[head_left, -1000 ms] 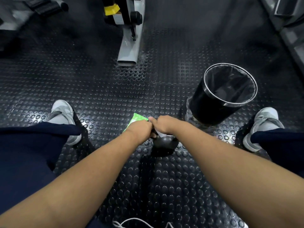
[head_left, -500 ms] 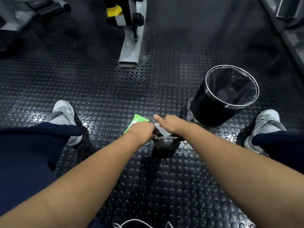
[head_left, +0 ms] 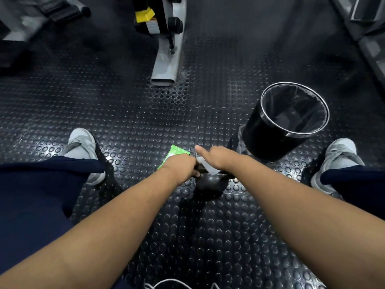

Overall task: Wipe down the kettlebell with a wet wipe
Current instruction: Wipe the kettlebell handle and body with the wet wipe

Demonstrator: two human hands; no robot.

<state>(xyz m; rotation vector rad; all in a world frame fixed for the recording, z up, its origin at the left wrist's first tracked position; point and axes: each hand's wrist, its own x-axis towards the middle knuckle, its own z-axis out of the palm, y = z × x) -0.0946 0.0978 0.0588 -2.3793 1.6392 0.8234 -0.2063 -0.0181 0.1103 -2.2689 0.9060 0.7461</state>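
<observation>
Head view, looking down on a studded black rubber floor (head_left: 129,126), on which the black kettlebell (head_left: 210,185) is stood upright between the two forearms. The left hand (head_left: 179,166) is seen at the left end of the kettlebell's handle, its fingers curled round the bar in a closed grip. The right hand (head_left: 217,158) is laid over the right part of the same handle; its fingers are bent down over the white wet wipe (head_left: 205,166), which is held against the bar, while the thumb is stretched out straight beyond the kettlebell. A loose corner of the wipe is shown hanging below the palm. A green wipe packet (head_left: 177,152) is found on the floor just beyond the kettlebell, partly covered by the left hand. A black waste bin (head_left: 268,140) with a dark liner and a bright rim is placed beyond and to the right of the kettlebell, near but not touching it. Grey shoes are set well to the kettlebell's left (head_left: 83,147) and right (head_left: 338,155). A grey machine foot (head_left: 166,63) is seen far beyond the kettlebell.
</observation>
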